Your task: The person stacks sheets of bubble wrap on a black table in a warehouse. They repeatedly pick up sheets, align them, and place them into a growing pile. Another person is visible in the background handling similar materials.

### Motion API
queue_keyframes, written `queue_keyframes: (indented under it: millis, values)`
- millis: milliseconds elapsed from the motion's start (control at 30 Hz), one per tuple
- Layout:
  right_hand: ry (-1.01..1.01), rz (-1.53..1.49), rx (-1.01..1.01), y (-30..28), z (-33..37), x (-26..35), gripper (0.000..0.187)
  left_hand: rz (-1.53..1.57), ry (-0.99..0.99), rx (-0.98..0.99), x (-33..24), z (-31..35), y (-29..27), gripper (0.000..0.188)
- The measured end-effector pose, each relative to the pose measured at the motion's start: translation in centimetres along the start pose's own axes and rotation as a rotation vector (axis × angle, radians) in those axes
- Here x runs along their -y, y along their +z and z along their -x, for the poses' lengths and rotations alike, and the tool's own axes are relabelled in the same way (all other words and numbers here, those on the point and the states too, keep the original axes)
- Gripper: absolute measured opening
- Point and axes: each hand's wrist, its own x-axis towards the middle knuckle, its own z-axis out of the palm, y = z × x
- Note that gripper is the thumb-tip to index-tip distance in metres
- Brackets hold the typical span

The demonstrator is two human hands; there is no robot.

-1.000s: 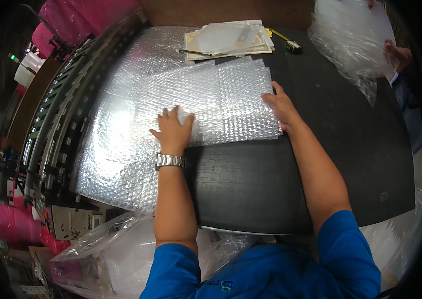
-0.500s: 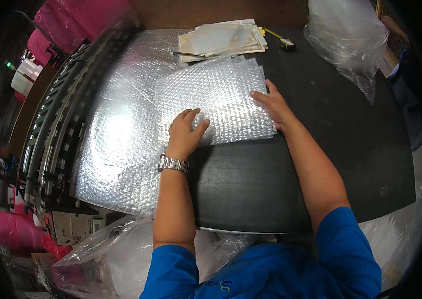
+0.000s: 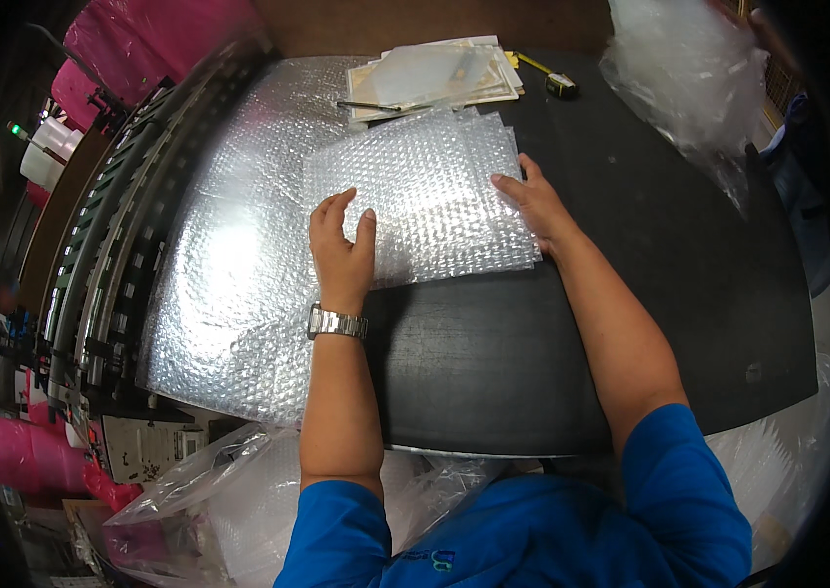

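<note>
A small stack of clear bubble wrap sheets (image 3: 425, 196) lies on the table, its right-hand edges slightly fanned. At that right edge my right hand (image 3: 540, 208) grips the sheets, thumb on top and part of the fingers hidden beyond the edge. Thumb and fingers apart, my left hand (image 3: 343, 245) hovers over or rests on the stack's left end; contact cannot be made out. It holds nothing. Beneath and to the left of the stack spreads a larger bubble wrap sheet (image 3: 248, 323), reaching the rollers. A metal watch sits on my left wrist.
Papers (image 3: 434, 73) with a pen lie at the back of the black table (image 3: 670, 294), beside a yellow tape measure (image 3: 560, 86). A roller machine (image 3: 101, 255) borders the left side. A clear plastic bag (image 3: 684, 88) hangs over the back right. Pink rolls stand further left.
My left hand has moved a little left and away from me, its fingers now pointing more upward. The stack has shifted slightly left with my right hand at its edge.
</note>
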Motion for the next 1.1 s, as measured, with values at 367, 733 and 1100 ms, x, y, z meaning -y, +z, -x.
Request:
queue_keyframes:
  millis: [367,733,1100]
  values:
    - [0.015,0.004,0.001,-0.42,-0.79,-0.76,0.082,0.059,-0.008,-0.132,-0.32,-0.07,-0.32,0.024]
    - [0.019,0.033,-0.006,-0.01,-0.17,-0.01,0.081,0.065,0.02,-0.157,-0.44,-0.13,-0.43,0.023]
    - [0.022,0.028,-0.002,0.18,0.1,0.18,0.083,0.11,0.012,-0.144,-0.71,-0.08,-0.49,0.025]
